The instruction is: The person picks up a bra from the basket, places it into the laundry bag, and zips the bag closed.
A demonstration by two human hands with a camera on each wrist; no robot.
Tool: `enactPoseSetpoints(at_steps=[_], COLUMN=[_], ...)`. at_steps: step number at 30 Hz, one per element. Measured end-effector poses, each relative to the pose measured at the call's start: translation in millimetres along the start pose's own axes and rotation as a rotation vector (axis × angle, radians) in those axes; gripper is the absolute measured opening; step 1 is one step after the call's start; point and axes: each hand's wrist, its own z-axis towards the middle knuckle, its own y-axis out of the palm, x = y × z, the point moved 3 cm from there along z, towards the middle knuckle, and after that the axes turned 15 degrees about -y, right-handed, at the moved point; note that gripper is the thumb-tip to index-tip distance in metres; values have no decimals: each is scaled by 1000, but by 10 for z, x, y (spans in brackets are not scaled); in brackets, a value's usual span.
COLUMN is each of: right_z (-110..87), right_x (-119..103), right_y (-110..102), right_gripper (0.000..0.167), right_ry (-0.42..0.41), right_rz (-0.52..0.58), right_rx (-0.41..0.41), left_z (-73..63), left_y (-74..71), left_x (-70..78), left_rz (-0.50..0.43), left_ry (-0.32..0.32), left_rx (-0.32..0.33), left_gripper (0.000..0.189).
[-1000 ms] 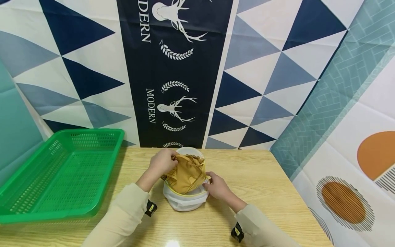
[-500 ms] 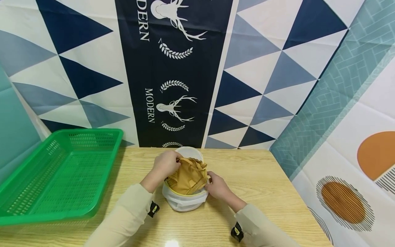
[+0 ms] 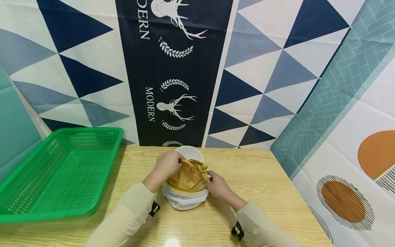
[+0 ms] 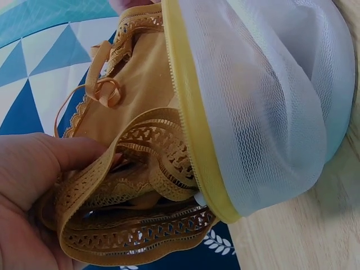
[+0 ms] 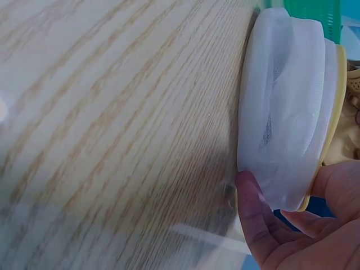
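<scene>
A white mesh laundry bag (image 3: 186, 200) stands on the table, its yellow-zippered mouth (image 4: 197, 124) unzipped and its round lid (image 3: 189, 153) folded back. Mustard lace-trimmed underwear (image 3: 186, 176) sits partly inside, with lace bands and a thin ribbon (image 4: 107, 84) spilling out over the rim. At the upper left of the bag, my left hand (image 3: 168, 164) pinches a lace band between thumb and fingers. My right hand (image 3: 218, 187) grips the bag's right rim, thumb at the zipper edge and fingers along the mesh wall (image 5: 284, 112). The bag's bottom is hidden.
A large green plastic basket (image 3: 100, 195) stands at the left of the wooden table (image 3: 247, 178). A patterned wall covering (image 3: 172, 72) rises right behind the table, and another panel (image 3: 345, 192) borders it on the right.
My left hand has shifted slightly to the right with the lace band, and the underwear sits a little lower in the bag. My right hand keeps its hold on the rim.
</scene>
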Motion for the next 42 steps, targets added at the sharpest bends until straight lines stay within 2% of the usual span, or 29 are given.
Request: enactPoseSetpoints(at_steps=[10, 20, 28, 36, 42], right_z=[1, 8, 10, 16, 29], right_x=[-6, -22, -21, -33, -23], right_y=[-13, -14, -7, -26, -29], right_gripper=[41, 39, 35, 43, 43], right_ry=[-5, -9, 3, -11, -3], right_rz=[-10, -3, 30, 6, 2], right_rx=[10, 6, 26, 30, 32], left_z=[9, -15, -24, -37, -31], left_y=[55, 75, 101, 151, 174], left_x=[41, 64, 82, 110, 131], left_rz=[32, 90, 103, 142, 167], left_ry=[31, 54, 61, 75, 68], left_rx=[8, 27, 6, 5, 2], left_gripper=[16, 18, 23, 23, 22])
